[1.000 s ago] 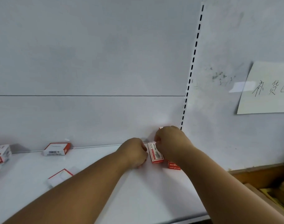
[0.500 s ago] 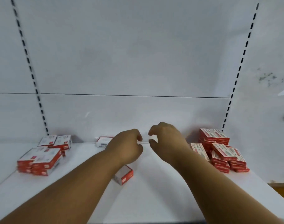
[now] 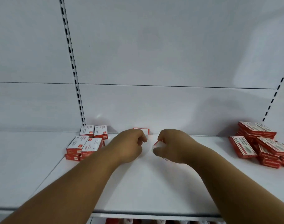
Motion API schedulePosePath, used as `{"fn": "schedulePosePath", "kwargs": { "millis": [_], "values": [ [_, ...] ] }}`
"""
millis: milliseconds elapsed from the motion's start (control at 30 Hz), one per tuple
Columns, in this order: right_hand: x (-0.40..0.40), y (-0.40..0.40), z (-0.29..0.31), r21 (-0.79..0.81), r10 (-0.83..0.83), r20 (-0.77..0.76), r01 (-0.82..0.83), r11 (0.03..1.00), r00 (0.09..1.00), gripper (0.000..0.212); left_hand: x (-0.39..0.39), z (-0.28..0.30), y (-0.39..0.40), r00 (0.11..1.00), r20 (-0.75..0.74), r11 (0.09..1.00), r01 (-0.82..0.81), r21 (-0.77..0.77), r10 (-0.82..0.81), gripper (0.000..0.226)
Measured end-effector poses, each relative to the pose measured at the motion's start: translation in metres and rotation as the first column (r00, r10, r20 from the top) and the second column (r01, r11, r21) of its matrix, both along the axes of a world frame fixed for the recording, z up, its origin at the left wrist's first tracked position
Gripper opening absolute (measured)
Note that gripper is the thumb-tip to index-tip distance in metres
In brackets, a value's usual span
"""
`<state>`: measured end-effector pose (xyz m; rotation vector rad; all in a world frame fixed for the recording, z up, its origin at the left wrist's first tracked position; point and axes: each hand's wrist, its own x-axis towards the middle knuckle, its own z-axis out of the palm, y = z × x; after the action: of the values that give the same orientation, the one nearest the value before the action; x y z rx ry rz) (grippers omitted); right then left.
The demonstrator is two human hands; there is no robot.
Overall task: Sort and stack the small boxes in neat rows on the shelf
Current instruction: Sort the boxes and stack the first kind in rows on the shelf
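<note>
Head view, looking down along your two bare forearms onto a white shelf backed by a white panel.

Your right hand is curled around a small box; only a white face with a thin red edge shows between the fingers, so no label can be read on it. The grip is narrow, fingers wrapped on the box, held just above the shelf surface near its middle.

Your left hand sits just left of the right hand, fingers curled in a loose fist. Whether it pinches anything you cannot tell; nothing shows in it.

Behind the left hand, against the back panel, a single box lies flat, white top with a red border, partly hidden by the knuckles.

Left of your hands, a left stack of white-topped boxes with red sides, a small red square logo on each top. The print is too blurred to read.

Far right of your hands, a right stack of red boxes with white printed panels, piled unevenly, several askew. The text on them is not legible.

Two slotted uprights mark the back panel: a left upright ending behind the left stack, and a right upright above the right stack.

Below the shelf's front edge, a strip of red and white packaging on a lower level, blurred.
</note>
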<state>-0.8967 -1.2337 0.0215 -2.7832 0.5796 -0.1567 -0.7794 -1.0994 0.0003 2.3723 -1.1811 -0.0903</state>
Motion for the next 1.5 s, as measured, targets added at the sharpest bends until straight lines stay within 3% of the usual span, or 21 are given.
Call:
{"fn": "schedulePosePath", "kwargs": {
  "millis": [67, 100, 167, 200, 233, 300, 433, 567, 667, 767, 867, 900, 967, 1000, 1033, 1100, 1200, 1333, 1400, 1500],
  "values": [
    [0.007, -0.008, 0.006, 0.267, -0.065, 0.169, 0.018, 0.964, 0.983, 0.025, 0.005, 0.002, -0.006, 1.0, 0.01, 1.0, 0.013, -0.004, -0.013, 0.036],
    [0.011, -0.013, 0.01, 0.47, -0.145, 0.239, 0.017, 0.883, 0.96, 0.025, 0.008, 0.003, -0.01, 1.0, 0.012, 1.0, 0.015, -0.006, -0.015, 0.035],
    [0.015, -0.022, 0.018, 0.821, -0.332, 0.27, -0.036, 0.57, 0.904, 0.027, 0.012, 0.004, -0.018, 1.0, -0.001, 1.0, 0.018, -0.021, -0.018, 0.032],
    [0.017, -0.027, 0.02, 0.911, -0.396, 0.264, -0.093, 0.402, 0.88, 0.03, 0.014, 0.004, -0.023, 1.0, 0.01, 1.0, 0.013, -0.029, -0.013, 0.033],
    [0.019, -0.03, 0.021, 0.952, -0.439, 0.26, -0.154, 0.263, 0.86, 0.035, 0.017, 0.004, -0.027, 0.999, 0.053, 1.0, 0.003, -0.017, -0.002, 0.035],
    [0.022, -0.035, 0.017, 0.961, -0.495, 0.268, -0.263, 0.082, 0.826, 0.043, 0.021, 0.001, -0.035, 0.978, 0.208, 0.998, -0.041, 0.054, 0.029, 0.038],
    [0.023, -0.044, -0.001, 0.943, -0.551, 0.24, -0.326, -0.062, 0.799, 0.053, 0.018, -0.013, -0.045, 0.938, 0.343, 0.978, -0.119, 0.17, 0.055, 0.033],
    [0.024, -0.051, -0.004, 0.927, -0.536, 0.266, -0.365, -0.087, 0.801, 0.047, 0.021, -0.02, -0.052, 0.864, 0.497, 0.975, -0.174, 0.137, 0.084, 0.044],
    [0.026, -0.049, -0.002, 0.912, -0.531, 0.29, -0.397, -0.097, 0.796, 0.043, 0.022, -0.025, -0.051, 0.866, 0.496, 0.978, -0.154, 0.141, 0.065, 0.043],
    [0.026, -0.047, -0.002, 0.905, -0.512, 0.317, -0.416, -0.089, 0.798, 0.042, 0.024, -0.027, -0.046, 0.948, 0.315, 0.993, -0.076, 0.093, 0.043, 0.039],
    [0.025, -0.051, -0.001, 0.891, -0.509, 0.346, -0.446, -0.086, 0.789, 0.043, 0.018, -0.015, -0.04, 0.993, -0.066, 0.975, -0.112, -0.191, 0.101, 0.028],
    [0.024, -0.052, -0.001, 0.887, -0.513, 0.348, -0.452, -0.089, 0.785, 0.043, 0.014, -0.011, -0.039, 0.951, -0.291, 0.924, -0.202, -0.324, 0.106, 0.027],
    [0.025, -0.056, -0.002, 0.88, -0.52, 0.353, -0.465, -0.099, 0.778, 0.042, 0.007, 0.001, -0.037, 0.654, -0.75, 0.746, -0.449, -0.492, -0.1, 0.034],
    [0.025, -0.057, -0.003, 0.876, -0.521, 0.357, -0.471, -0.101, 0.775, 0.042, 0.005, 0.005, -0.036, 0.507, -0.829, 0.674, -0.528, -0.517, -0.238, 0.041],
    [0.024, -0.058, -0.003, 0.875, -0.523, 0.359, -0.474, -0.101, 0.773, 0.041, 0.003, 0.008, -0.035, 0.42, -0.846, 0.643, -0.557, -0.526, -0.329, 0.048],
    [0.025, -0.058, -0.004, 0.874, -0.509, 0.365, -0.475, -0.1, 0.779, 0.038, 0.002, 0.009, -0.032, 0.36, -0.841, 0.641, -0.544, -0.542, -0.405, 0.054],
    [0.025, -0.054, -0.005, 0.876, -0.47, 0.38, -0.473, -0.092, 0.797, 0.026, 0.002, 0.012, -0.03, 0.394, -0.826, 0.636, -0.528, -0.562, -0.403, 0.037],
    [0.027, -0.049, -0.007, 0.897, -0.453, 0.405, -0.44, 0.029, 0.794, 0.014, 0.006, 0.011, -0.028, 0.551, -0.781, 0.638, -0.496, -0.589, -0.293, 0.022],
    [0.028, -0.045, -0.007, 0.891, -0.446, 0.446, -0.433, 0.137, 0.776, 0.009, 0.004, 0.013, -0.025, 0.601, -0.759, 0.645, -0.481, -0.593, -0.25, 0.024],
    [0.03, -0.038, -0.007, 0.891, -0.461, 0.454, -0.391, 0.23, 0.763, 0.024, 0.0, 0.017, -0.019, 0.643, -0.739, 0.643, -0.482, -0.595, -0.202, 0.043]
  ]
}}
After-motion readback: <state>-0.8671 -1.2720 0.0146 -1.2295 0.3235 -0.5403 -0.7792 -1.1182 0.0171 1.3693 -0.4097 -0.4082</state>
